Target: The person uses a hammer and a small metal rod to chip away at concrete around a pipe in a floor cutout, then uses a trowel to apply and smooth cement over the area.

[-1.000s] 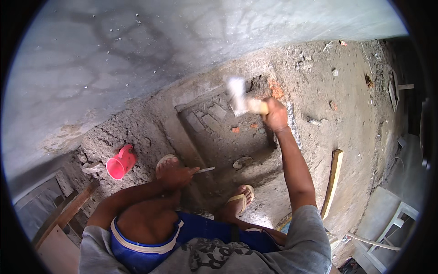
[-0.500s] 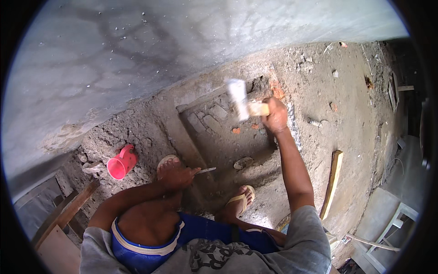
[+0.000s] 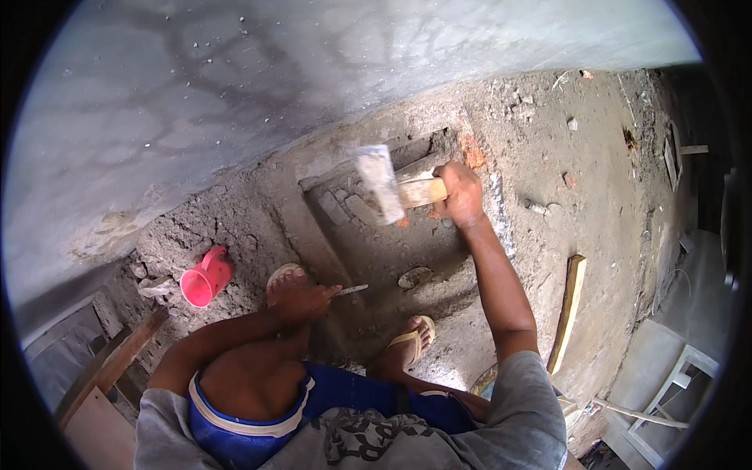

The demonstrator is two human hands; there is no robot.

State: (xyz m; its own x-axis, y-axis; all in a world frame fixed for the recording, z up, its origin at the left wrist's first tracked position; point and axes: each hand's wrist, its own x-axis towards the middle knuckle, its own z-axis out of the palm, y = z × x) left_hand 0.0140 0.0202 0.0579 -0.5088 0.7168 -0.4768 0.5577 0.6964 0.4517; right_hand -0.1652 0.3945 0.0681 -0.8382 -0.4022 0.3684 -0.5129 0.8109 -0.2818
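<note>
My right hand [image 3: 460, 196] is closed round the wooden handle of a hammer [image 3: 379, 185] with a broad, pale, dusty head. The hammer is in the air over a rectangular pit [image 3: 376, 247] dug in the rough floor. Near my left foot, my left hand [image 3: 304, 301] grips a thin metal chisel [image 3: 352, 289]. Its free end points right, over the pit's left rim; whether it touches anything I cannot tell. The fingers hide the rest of the chisel. Broken bricks [image 3: 333, 207] and a flat round stone [image 3: 414, 277] lie in the pit.
A pink plastic mug [image 3: 205, 278] lies tipped on loose rubble to the left. The grey wall [image 3: 196, 102] rises along the far side. On the right are a wooden batten [image 3: 568, 313] and a pale frame [image 3: 674, 399]. Wooden boards [image 3: 117, 356] lean at lower left.
The hammer has swung left and slightly nearer, with my right hand following a little. My left hand and the chisel have hardly moved.
</note>
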